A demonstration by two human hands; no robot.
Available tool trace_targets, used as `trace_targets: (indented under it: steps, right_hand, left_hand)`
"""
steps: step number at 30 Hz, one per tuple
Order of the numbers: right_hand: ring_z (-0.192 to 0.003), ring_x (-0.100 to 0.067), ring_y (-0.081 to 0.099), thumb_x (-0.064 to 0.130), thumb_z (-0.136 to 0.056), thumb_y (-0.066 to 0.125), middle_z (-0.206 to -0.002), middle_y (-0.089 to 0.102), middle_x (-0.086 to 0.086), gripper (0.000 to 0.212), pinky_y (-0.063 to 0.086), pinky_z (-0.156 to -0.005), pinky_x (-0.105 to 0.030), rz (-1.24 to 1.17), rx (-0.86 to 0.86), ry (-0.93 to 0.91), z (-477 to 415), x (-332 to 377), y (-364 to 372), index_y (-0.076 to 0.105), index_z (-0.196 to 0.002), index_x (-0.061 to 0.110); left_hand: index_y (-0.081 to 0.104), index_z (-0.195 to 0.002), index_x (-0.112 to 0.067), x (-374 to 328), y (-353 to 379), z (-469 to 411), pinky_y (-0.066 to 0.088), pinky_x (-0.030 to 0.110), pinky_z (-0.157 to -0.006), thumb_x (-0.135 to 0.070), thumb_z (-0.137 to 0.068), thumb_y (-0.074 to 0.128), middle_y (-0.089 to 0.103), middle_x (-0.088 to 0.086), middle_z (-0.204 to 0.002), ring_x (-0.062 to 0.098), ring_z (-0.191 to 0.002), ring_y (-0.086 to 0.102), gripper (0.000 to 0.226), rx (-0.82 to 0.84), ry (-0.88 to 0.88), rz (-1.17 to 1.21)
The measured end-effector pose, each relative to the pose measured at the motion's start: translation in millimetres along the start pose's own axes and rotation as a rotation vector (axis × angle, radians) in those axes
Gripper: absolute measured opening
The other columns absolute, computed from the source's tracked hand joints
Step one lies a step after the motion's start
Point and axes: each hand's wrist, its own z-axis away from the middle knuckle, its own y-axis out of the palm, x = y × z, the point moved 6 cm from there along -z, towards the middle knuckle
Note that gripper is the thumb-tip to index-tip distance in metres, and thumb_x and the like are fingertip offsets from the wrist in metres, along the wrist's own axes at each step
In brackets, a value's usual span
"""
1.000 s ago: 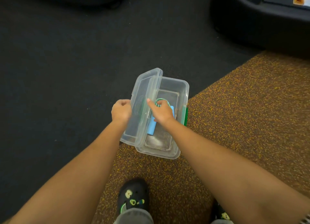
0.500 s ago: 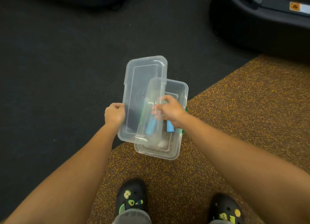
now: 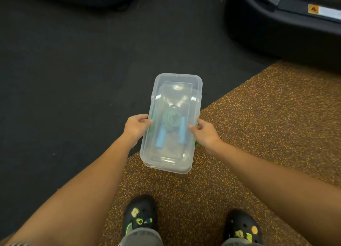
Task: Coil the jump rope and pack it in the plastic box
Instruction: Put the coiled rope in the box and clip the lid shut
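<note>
Two black shoes [image 3: 139, 216] at 6 o'clock on speckled floor [image 3: 239, 135]. Left hand [image 3: 135, 127] at 9 and right hand [image 3: 204, 133] at 3, each grip pinching the plastic box [image 3: 173, 153], lid on, coiled jump rope [image 3: 170, 121] inside

Dim, even indoor light; soft white glare patches sit on the clear lid [image 3: 177, 96]. The dark floor [image 3: 73, 70] loses detail. Slight softness overall, with wide-angle bending toward the frame edges

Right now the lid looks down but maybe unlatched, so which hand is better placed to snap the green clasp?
Probably the right hand: it rests on the box edge beside the green clasp; the left hand holds the opposite side.
</note>
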Motion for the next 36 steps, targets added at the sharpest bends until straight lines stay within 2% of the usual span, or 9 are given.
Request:
trace_targets:
  steps: [2,7,9,12,14,17,22,30,36]
  right_hand:
    - [-0.098,-0.03,0.062,0.019,-0.09,0.053,-0.102,0.066,-0.018,0.04,0.051,-0.092,-0.042,0.137,-0.078,-0.023,-1,-2,-1,0.054,-0.13,0.013]
    - [-0.108,-0.032,0.057,0.015,-0.088,0.056,-0.111,0.062,-0.021,0.048,0.044,-0.101,-0.043,0.159,-0.186,-0.005,-4,-12,-4,0.046,-0.135,0.015]
    - [-0.11,-0.031,0.056,0.012,-0.088,0.056,-0.117,0.06,-0.019,0.05,0.045,-0.097,-0.039,0.149,-0.211,0.02,-3,-15,-7,0.043,-0.136,0.011]
    - [-0.109,-0.03,0.057,0.008,-0.088,0.053,-0.12,0.06,-0.016,0.038,0.046,-0.084,-0.031,0.202,-0.208,0.048,-2,-16,-5,0.05,-0.126,0.004]
    - [-0.106,-0.029,0.058,0.008,-0.088,0.052,-0.118,0.062,-0.016,0.03,0.047,-0.081,-0.029,0.247,-0.197,0.049,-4,-16,-5,0.058,-0.117,0.002]
    - [-0.095,-0.027,0.063,0.011,-0.089,0.053,-0.108,0.068,-0.017,0.024,0.05,-0.076,-0.03,0.242,-0.163,0.06,-8,-16,-7,0.066,-0.106,0.001]
    - [-0.076,-0.019,0.056,0.016,-0.089,0.056,-0.1,0.069,-0.016,0.022,0.044,-0.065,-0.024,0.26,-0.135,0.078,-12,-16,-10,0.069,-0.098,0.001]
    - [-0.087,-0.028,0.066,0.015,-0.085,0.059,-0.099,0.069,-0.018,0.023,0.051,-0.067,-0.028,0.267,-0.129,0.107,-15,-19,-10,0.069,-0.096,-0.002]
    - [-0.093,-0.027,0.066,0.014,-0.085,0.059,-0.099,0.07,-0.017,0.022,0.05,-0.071,-0.027,0.314,-0.139,0.096,-15,-18,-8,0.07,-0.094,-0.002]
  left_hand:
    - [0.062,-0.119,-0.008,2,2,-1,0.046,0.027,-0.081,-0.01,-0.089,0.057,0.063,-0.006,-0.087,0.014,-0.089,0.059,0.031,-0.009,0.022,-0.028]
    - [0.064,-0.116,-0.011,1,13,-4,0.048,0.03,-0.08,-0.012,-0.089,0.058,0.065,0.005,-0.096,0.016,-0.09,0.057,0.028,-0.046,0.048,-0.183]
    - [0.07,-0.101,-0.017,-1,16,-6,0.045,0.027,-0.073,-0.011,-0.088,0.056,0.062,0.005,-0.083,0.016,-0.081,0.055,0.02,-0.046,0.098,-0.242]
    - [0.062,-0.075,-0.02,0,17,-11,0.039,0.023,-0.063,-0.011,-0.085,0.054,0.052,0.007,-0.072,0.018,-0.069,0.047,0.016,-0.053,0.154,-0.377]
    - [0.07,-0.081,-0.012,0,17,-11,0.04,0.021,-0.062,-0.011,-0.087,0.053,0.052,0.007,-0.071,0.019,-0.07,0.047,0.018,-0.06,0.165,-0.409]
    - [0.07,-0.094,-0.013,-4,18,-7,0.04,0.025,-0.063,-0.011,-0.09,0.051,0.053,0.005,-0.077,0.018,-0.077,0.05,0.02,-0.053,0.186,-0.409]
    - [0.052,-0.075,-0.018,-3,20,-13,0.038,0.029,-0.061,-0.01,-0.086,0.048,0.051,0.008,-0.073,0.017,-0.069,0.044,0.014,-0.052,0.203,-0.427]
    - [0.046,-0.074,-0.018,-1,19,-14,0.041,0.03,-0.062,-0.006,-0.083,0.047,0.051,0.005,-0.079,0.018,-0.071,0.048,0.015,-0.087,0.165,-0.459]
    - [0.052,-0.075,-0.014,3,20,-15,0.044,0.032,-0.061,-0.004,-0.083,0.048,0.057,0.011,-0.079,0.023,-0.068,0.052,0.013,-0.1,0.105,-0.478]
